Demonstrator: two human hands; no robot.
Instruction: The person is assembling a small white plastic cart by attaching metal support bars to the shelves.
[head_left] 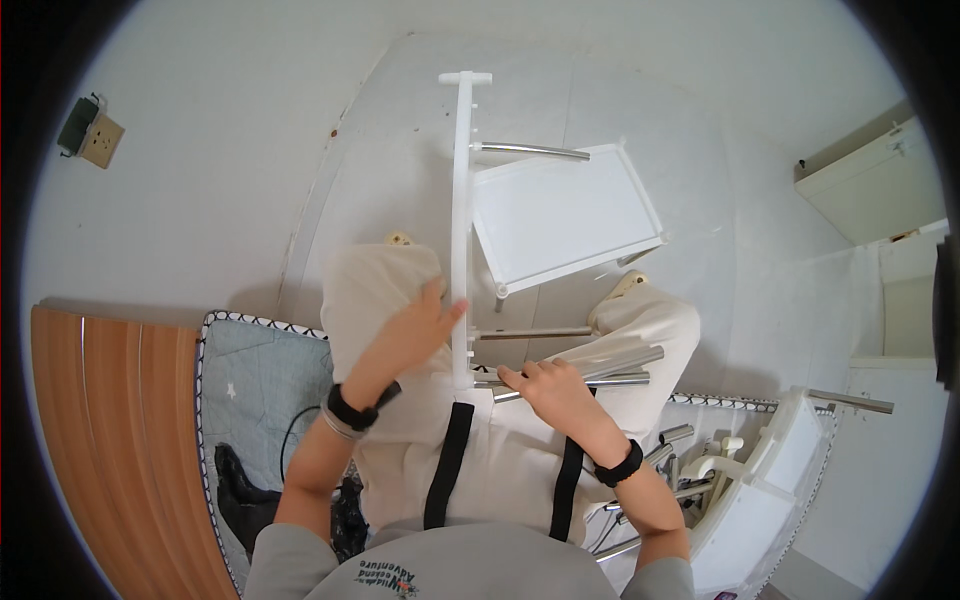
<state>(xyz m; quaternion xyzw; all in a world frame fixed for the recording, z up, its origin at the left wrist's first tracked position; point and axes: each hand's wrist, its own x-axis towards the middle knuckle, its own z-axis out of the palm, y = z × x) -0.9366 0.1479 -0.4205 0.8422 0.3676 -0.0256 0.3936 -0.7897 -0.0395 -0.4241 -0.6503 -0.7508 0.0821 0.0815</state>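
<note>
A long white plastic frame piece (462,200) stands lengthwise before me between my legs, with a short crossbar at its far end. Several metal tubes stick out to its right. My left hand (412,330) is beside its left edge, fingers apart, the thumb tip overlapping the edge. Around a shiny metal tube (620,380) near the frame's close end, my right hand (557,393) has its fingers closed. Another tube (640,357) slants just above that hand, slightly blurred. Beyond, a white rectangular tray-like panel (570,215) with short metal legs rests on the floor.
At the lower right, loose metal tubes (676,434) and white plastic parts (735,520) lie on a mat. A grey-blue mat (265,375) with a black item (245,490) and wooden slats (120,420) are at left. White cabinets (870,180) line the right side.
</note>
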